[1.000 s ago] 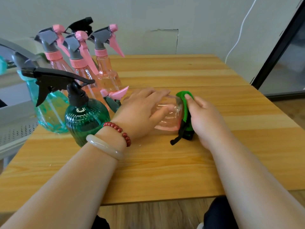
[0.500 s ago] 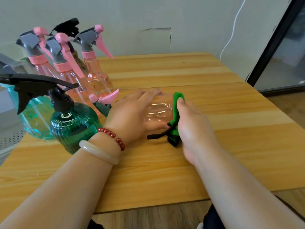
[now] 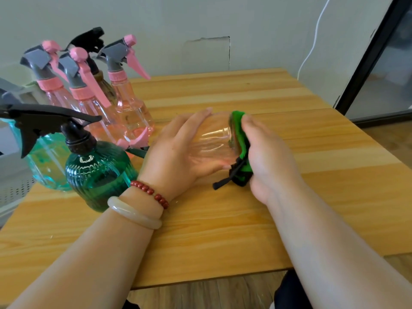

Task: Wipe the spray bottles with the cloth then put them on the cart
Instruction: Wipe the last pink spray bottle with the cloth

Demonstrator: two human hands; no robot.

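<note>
Progress: early, I judge. One pink bottle [image 3: 214,141] is under the cloth [image 3: 239,128], and I see none on the cart [image 3: 13,186] beyond the left edge.
Where: the pink bottle lies on its side mid-counter [image 3: 301,197].
Left fingers [image 3: 194,121]: wrapped over its clear, smooth plastic body, thumb beneath.
Right fingers [image 3: 253,127]: curved over the soft green cloth, holding it against the round base; thumb hidden.
Left to do: the upright bottles [image 3: 131,103] along the left edge, one ribbed green bottle [image 3: 98,172] among them.
</note>
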